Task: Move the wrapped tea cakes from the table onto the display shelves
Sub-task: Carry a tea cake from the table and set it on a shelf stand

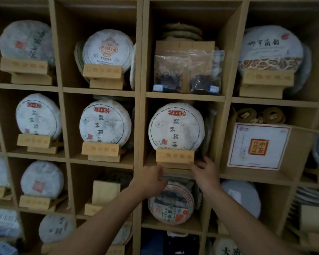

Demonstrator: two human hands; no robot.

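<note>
Both hands, left [151, 178] and right [203, 170], fingers grasping wooden stand [175, 156] base; wrapped tea cake [176, 127] upright on it.

Wooden display shelves [141, 92] hold wrapped tea cakes [176, 127] upright on wooden stands [175, 156], two tea bags [188, 72] and a white box [258, 145].

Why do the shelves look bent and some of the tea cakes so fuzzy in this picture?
Head view: the wide-angle lens bows the shelf frame outward toward the edges; light is dim, corners darkest; the central tea cake above the left hand and right hand is fairly sharp, while the cake at top left is blurred and its writing is unreadable.
</note>
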